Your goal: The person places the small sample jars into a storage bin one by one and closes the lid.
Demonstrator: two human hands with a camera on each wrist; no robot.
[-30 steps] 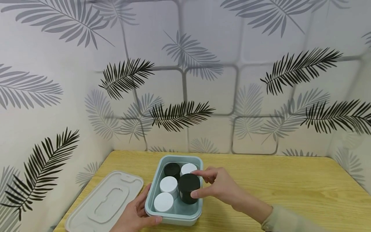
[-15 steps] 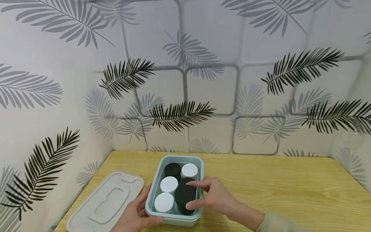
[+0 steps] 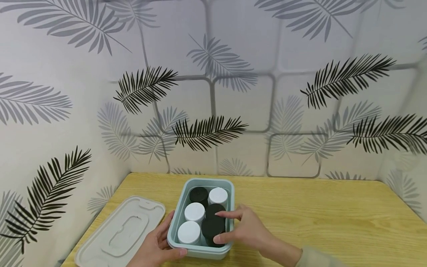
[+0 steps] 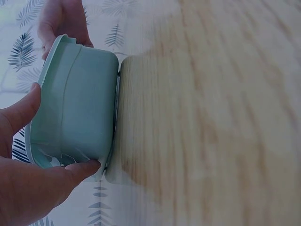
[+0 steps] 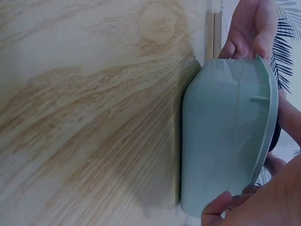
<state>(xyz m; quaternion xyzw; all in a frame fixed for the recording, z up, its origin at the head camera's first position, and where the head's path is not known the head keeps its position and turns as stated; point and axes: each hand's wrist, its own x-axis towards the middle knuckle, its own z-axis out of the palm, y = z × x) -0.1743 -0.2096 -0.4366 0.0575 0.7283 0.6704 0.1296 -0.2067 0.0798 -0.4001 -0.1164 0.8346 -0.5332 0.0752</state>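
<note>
The black jar [image 3: 213,227] has sunk into the box [image 3: 200,252] near the table's [image 3: 317,211] front edge, right hand [image 3: 245,230] pinching it, left hand [image 3: 156,248] gripping the box; crooked seating might jam it against neighbours.

The box [image 3: 201,251] was pale mint green, holding three white-lidded jars [image 3: 194,211] and black-lidded jars [image 3: 213,227]. Its lid [image 3: 120,231] was pale grey-white, the table [image 3: 317,211] light woodgrain, the wall [image 3: 213,85] white with black and grey fern leaves.
</note>
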